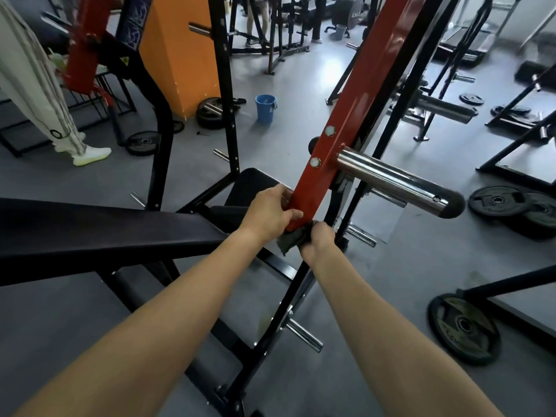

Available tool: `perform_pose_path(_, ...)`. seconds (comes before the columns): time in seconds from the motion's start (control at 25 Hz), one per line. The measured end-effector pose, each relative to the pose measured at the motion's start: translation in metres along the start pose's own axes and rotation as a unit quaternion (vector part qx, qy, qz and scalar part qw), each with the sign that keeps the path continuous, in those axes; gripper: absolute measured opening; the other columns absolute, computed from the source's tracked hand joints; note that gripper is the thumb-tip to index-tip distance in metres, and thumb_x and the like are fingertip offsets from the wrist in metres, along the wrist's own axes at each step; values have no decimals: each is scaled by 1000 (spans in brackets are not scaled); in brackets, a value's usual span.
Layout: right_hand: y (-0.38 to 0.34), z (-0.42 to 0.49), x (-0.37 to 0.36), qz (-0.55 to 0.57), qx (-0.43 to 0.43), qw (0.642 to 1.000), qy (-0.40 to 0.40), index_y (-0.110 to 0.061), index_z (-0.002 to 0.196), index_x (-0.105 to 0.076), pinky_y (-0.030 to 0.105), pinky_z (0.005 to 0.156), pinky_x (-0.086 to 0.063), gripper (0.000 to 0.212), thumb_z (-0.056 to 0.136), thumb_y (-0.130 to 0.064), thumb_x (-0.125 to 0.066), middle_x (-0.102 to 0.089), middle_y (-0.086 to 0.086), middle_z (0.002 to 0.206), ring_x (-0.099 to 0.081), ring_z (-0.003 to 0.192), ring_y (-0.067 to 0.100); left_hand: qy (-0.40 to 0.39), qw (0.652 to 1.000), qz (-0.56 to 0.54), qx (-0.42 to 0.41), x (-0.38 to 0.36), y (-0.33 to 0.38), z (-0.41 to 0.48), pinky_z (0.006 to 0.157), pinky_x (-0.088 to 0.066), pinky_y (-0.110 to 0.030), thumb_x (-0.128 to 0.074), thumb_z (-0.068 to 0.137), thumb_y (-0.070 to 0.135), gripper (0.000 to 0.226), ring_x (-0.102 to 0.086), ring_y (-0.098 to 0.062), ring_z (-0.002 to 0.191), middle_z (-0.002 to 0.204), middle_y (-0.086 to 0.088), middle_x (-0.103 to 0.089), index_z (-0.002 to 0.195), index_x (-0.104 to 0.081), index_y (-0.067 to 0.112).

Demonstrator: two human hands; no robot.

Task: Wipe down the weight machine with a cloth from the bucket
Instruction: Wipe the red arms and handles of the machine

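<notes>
The weight machine's red lever arm (pixel 346 121) slants down from the upper right to the middle of the view, with a chrome plate sleeve (pixel 397 182) sticking out to its right. My left hand (pixel 270 210) grips the arm's lower end, thumb across its front face. Just below that end my right hand (pixel 319 239) holds a crumpled grey-green cloth (pixel 290 239) pressed against the arm's bottom tip. The blue bucket (pixel 265 108) stands on the floor farther back, left of the red arm.
A black padded bench (pixel 99 233) runs in from the left under my left arm. Weight plates (pixel 464 328) lie on the grey floor at the right. A person's leg and white shoe (pixel 90 153) stand at the left. Black frames and chrome pegs surround the machine.
</notes>
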State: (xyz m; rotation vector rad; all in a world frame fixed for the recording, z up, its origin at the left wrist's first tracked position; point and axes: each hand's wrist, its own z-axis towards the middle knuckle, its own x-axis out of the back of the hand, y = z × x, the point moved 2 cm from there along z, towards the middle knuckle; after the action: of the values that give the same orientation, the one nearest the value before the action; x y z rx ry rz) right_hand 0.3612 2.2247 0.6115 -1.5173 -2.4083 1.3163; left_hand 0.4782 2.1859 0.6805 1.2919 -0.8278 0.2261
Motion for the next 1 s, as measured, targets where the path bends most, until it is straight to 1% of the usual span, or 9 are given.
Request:
perform_pose_path(0.12,8,-20,5,-10,-34,998,-42,-4,100,-62,31,58,-59,29,104,-4,-33,-65,13,84,-63,68,22,-6,1000,-3,6,4,-5,6,92,-57,-32,-84,84,35,38,-67,-11,93,98,9,-68,112,-64,19)
perform_pose_path(0.28,6,-25,7,-33,-25,997,-61,3,110,-60,29,57,-58,31,104,1,-30,-63,15,81,-62,58,19,2,1000,-2,7,3,-7,6,90,-56,-31,-84,83,35,36,-66,-9,89,93,11,-66,109,-64,20)
perform_pose_path(0.36,2,-18,1,-39,-1,999,-38,5,109,-62,30,63,-58,30,104,1,-33,-63,15,83,-59,63,20,8,1000,-10,5,0,-8,5,90,-58,-33,-84,83,35,38,-68,-12,90,96,9,-68,112,-65,19)
perform_pose_path(0.48,2,-14,0,-120,42,992,-7,2,120,-61,44,89,-60,26,105,-5,-41,-70,17,106,-69,90,30,8,1000,-23,7,-4,-11,3,90,-58,-33,-83,84,34,40,-68,-13,92,99,8,-69,116,-65,19)
perform_pose_path(0.6,7,-26,7,-252,138,958,5,-13,115,-55,53,84,-62,16,100,-19,-50,-70,15,106,-73,94,32,3,999,-38,14,-3,-17,6,89,-55,-28,-82,86,32,39,-68,-12,94,101,7,-70,119,-67,18)
perform_pose_path(0.68,-3,-35,7,-331,278,902,17,-28,107,-54,51,81,-60,12,96,-30,-51,-68,8,105,-71,91,26,0,998,-63,29,1,-21,12,89,-55,-28,-75,92,30,31,-68,-14,97,105,2,-71,118,-67,15)
perform_pose_path(0.84,-24,-53,-3,-485,490,723,38,-15,123,-56,30,89,-48,22,103,-24,-54,-52,2,123,-55,106,16,2,975,-196,103,9,-29,15,92,-59,-46,-53,104,27,4,-71,-21,97,103,-6,-70,103,-54,23)
perform_pose_path(0.92,-22,-56,-4,-551,569,610,23,-13,120,-63,32,91,-49,21,101,-21,-58,-53,4,124,-52,109,20,21,971,-211,113,13,-35,15,93,-59,-48,-46,104,28,5,-69,-23,99,107,-8,-67,99,-49,27)
perform_pose_path(1.0,-15,-53,-9,-656,601,457,-1,-16,116,-71,34,93,-48,22,98,-23,-62,-59,3,122,-49,110,23,30,968,-217,121,19,-39,14,95,-57,-49,-43,105,27,7,-67,-26,103,112,-11,-64,105,-48,23)
